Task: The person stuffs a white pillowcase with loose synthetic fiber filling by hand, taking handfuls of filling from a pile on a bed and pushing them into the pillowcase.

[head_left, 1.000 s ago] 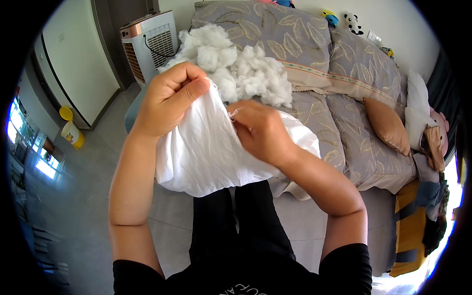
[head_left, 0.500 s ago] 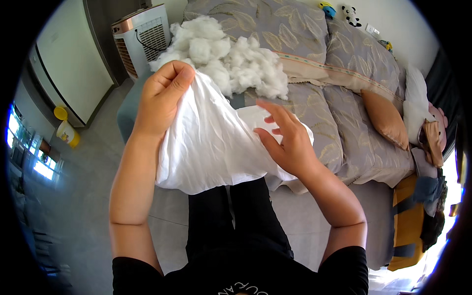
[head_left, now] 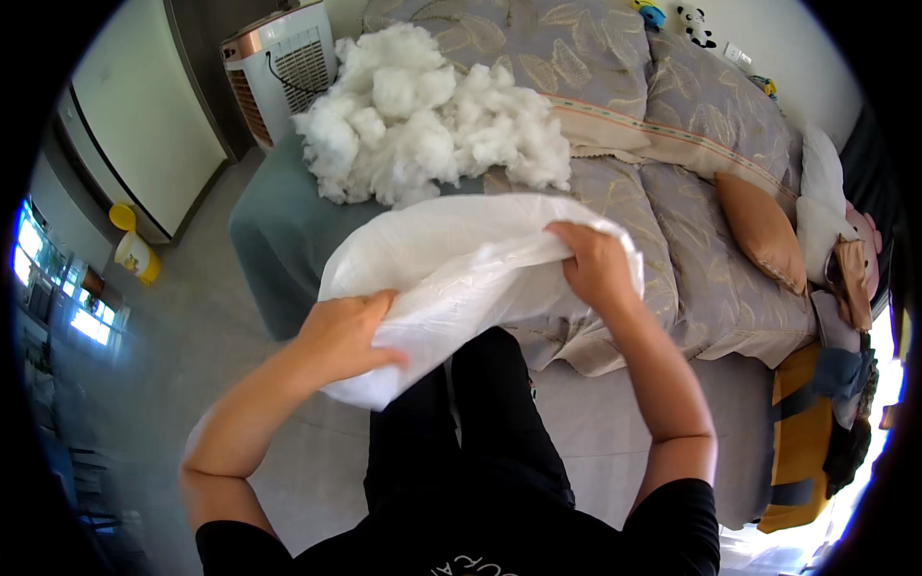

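We see a bright, evenly daylit room; glare burns at nine and four o'clock, and fisheye bending with black vignette rings the sharp centre.

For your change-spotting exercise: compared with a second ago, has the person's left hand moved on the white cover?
Yes. The left hand has dropped from the upper edge of the white cover, away from the stuffing pile, toward the person's body.

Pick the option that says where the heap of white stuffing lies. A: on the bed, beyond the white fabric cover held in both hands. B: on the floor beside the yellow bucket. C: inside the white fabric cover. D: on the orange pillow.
A: the white stuffing sits piled on the bed past the white fabric cover, which the left hand and right hand grip at opposite ends.
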`<state>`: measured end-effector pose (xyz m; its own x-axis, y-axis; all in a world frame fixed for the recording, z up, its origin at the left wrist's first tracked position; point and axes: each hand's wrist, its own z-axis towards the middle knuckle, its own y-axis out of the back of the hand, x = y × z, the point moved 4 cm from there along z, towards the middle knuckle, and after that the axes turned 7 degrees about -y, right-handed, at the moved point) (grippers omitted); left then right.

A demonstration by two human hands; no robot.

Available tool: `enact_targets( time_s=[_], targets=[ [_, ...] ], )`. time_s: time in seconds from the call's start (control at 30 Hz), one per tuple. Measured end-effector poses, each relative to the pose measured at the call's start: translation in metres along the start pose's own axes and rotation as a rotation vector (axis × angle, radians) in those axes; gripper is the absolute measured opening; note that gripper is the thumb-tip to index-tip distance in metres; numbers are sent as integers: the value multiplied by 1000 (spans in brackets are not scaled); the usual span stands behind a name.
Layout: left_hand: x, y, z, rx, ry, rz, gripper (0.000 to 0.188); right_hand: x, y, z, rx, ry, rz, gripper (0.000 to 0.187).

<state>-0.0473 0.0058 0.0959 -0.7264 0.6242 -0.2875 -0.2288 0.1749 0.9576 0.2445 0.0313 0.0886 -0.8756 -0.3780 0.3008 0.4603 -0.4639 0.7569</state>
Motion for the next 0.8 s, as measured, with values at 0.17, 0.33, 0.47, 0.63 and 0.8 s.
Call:
enact_targets(
  time_s=[0.17, 0.33, 0.47, 0.63, 0.8],
  targets=[
    [65, 65, 42, -596, 334, 183, 14, 7, 38, 85, -290, 147, -282, 33],
    [69, 184, 56, -986, 164, -370, 32, 57, 98, 143, -554, 75, 137, 25],
    [72, 199, 62, -1029, 181, -268, 34, 57, 86, 147, -185, -223, 542, 30],
    [103, 176, 60, -1072, 123, -1276, 31, 85, 85, 105, 101, 157, -130, 38],
    [66, 73, 47, -895, 531, -1497, 44, 46, 52, 100, 389, -425, 134, 49]
  ],
)
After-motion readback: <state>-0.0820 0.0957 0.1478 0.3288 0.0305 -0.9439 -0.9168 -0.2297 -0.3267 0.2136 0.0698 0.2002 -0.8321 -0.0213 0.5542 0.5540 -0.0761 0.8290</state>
